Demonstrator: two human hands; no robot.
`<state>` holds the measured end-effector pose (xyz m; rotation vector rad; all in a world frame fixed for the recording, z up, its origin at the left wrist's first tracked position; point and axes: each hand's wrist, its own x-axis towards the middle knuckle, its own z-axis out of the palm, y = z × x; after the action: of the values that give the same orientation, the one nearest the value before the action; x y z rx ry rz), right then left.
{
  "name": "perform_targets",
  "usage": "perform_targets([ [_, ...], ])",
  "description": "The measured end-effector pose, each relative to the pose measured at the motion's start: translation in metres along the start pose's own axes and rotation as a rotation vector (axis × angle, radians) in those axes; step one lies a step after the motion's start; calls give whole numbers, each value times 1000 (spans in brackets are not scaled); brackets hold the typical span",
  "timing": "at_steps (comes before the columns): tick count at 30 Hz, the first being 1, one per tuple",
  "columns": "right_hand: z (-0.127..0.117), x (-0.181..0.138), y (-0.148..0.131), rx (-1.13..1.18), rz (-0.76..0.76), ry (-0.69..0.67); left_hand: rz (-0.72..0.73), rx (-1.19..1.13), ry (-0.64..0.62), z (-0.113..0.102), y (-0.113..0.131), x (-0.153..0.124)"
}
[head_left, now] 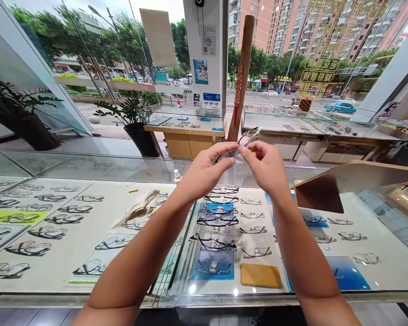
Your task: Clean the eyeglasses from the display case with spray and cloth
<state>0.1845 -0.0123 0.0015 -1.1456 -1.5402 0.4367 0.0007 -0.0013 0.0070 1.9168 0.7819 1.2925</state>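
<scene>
A pair of thin dark-rimmed eyeglasses [249,135] is raised above the far side of the glass display counter. My right hand [264,166] is closed, pinching the glasses with thumb and forefinger. My left hand [212,166] is closed on their other side, its thumb and fingers around a part that is mostly hidden. Below my hands, several dark-framed eyeglasses [218,221] lie in a column at the counter. A yellow-brown flat rectangular item [261,275] rests near the front edge.
The glass counter [170,299] spans the foreground, with rows of eyeglasses [65,218] on the left. A small white bottle [177,176] and a crumpled beige cloth or paper [141,209] are near my left forearm. At right stands a brown angled wooden stand [321,194].
</scene>
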Motion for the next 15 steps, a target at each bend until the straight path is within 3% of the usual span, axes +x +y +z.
perform_targets([
  [9,-2,0,-1,72,-62,-42,-2,-132,166,2,-18,7],
  [15,-2,0,0,82,-96,-65,-12,-145,122,2,-29,12],
])
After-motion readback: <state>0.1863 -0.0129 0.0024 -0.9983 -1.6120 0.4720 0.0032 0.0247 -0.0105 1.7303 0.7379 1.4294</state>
